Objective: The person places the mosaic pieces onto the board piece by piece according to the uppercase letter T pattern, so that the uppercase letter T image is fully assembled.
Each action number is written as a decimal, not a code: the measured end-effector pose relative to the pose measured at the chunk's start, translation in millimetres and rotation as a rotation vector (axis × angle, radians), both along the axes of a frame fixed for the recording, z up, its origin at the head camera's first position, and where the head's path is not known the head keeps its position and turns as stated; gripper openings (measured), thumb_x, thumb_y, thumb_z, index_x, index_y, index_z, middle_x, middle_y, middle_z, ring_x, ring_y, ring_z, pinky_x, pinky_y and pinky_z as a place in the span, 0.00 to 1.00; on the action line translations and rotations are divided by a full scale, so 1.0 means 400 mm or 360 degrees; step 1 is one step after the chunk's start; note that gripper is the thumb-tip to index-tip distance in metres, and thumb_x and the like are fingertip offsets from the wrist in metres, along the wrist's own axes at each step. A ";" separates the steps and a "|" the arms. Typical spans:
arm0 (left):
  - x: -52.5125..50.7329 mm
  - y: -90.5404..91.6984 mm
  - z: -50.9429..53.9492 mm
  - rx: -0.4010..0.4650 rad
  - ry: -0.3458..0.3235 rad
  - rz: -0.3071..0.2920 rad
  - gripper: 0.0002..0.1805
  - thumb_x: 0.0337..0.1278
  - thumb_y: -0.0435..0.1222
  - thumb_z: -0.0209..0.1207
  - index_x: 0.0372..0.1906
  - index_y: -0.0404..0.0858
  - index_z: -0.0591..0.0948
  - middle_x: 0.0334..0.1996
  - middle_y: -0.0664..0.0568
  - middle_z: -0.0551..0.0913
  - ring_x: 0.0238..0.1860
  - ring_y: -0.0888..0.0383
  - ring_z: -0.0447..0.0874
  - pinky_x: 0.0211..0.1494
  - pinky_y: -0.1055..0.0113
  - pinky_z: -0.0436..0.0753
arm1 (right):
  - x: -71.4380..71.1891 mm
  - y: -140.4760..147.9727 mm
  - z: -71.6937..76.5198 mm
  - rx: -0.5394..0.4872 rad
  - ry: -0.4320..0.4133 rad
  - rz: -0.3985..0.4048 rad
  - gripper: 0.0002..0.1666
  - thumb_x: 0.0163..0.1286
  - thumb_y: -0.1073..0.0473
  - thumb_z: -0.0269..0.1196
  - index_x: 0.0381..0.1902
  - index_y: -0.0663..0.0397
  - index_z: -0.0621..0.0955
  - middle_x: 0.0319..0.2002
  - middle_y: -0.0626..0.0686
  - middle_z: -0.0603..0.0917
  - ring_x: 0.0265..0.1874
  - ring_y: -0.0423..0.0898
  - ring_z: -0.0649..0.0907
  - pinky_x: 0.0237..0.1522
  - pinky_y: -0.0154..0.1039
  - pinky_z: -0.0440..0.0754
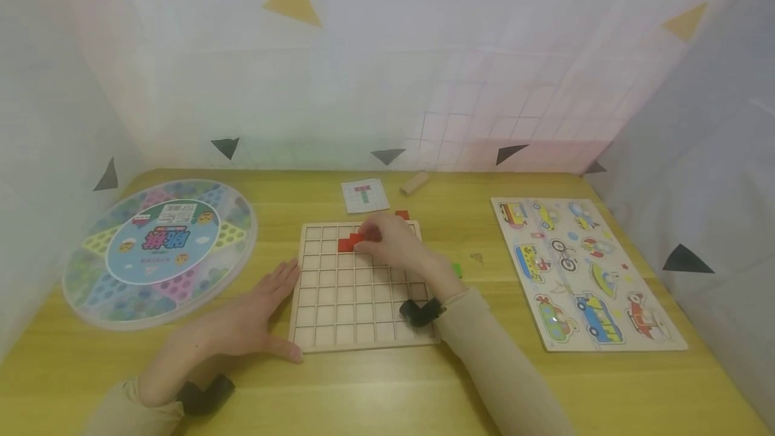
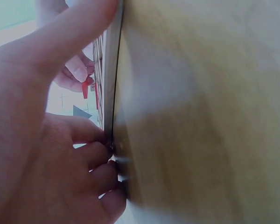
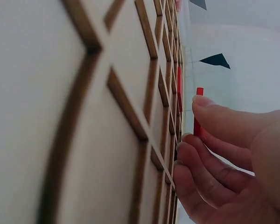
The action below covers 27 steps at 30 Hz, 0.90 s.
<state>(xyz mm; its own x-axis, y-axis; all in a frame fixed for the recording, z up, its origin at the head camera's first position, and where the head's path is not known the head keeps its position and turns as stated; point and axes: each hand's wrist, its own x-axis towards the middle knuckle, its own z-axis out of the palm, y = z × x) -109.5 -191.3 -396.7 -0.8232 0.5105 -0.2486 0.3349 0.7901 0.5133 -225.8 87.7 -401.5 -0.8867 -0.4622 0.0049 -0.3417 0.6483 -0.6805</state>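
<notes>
Head and right wrist views: pinching a red tile (image 3: 197,122) with right hand (image 1: 392,242), near the 11 to 12 o'clock cells of grid board (image 1: 327,315). Touching 9 o'clock edge with left hand (image 1: 242,323), fingers spread. Looks early: only see one placed red tile (image 1: 345,245), at 11. Judging by pattern card (image 1: 364,195) beyond 12, still need to place pinched one, loose red tile (image 1: 402,214) at 1, green piece (image 1: 457,270) at 3.
</notes>
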 end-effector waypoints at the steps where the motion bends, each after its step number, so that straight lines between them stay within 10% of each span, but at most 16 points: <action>1: 0.000 0.000 -0.001 -0.0001 0.0003 -0.0002 0.75 0.34 0.70 0.69 0.80 0.34 0.44 0.81 0.38 0.38 0.79 0.35 0.37 0.77 0.38 0.49 | 0.000 0.000 0.000 0.0004 -0.0001 -0.0002 0.15 0.66 0.55 0.70 0.47 0.55 0.83 0.42 0.49 0.85 0.42 0.44 0.82 0.50 0.40 0.82; 27: 0.000 0.002 0.006 0.0007 -0.0021 0.0006 0.74 0.35 0.70 0.68 0.80 0.34 0.45 0.81 0.41 0.38 0.80 0.36 0.36 0.77 0.38 0.49 | -0.009 0.016 -0.002 0.0063 0.0002 0.0019 0.13 0.63 0.56 0.72 0.43 0.54 0.85 0.41 0.49 0.84 0.41 0.44 0.82 0.49 0.39 0.82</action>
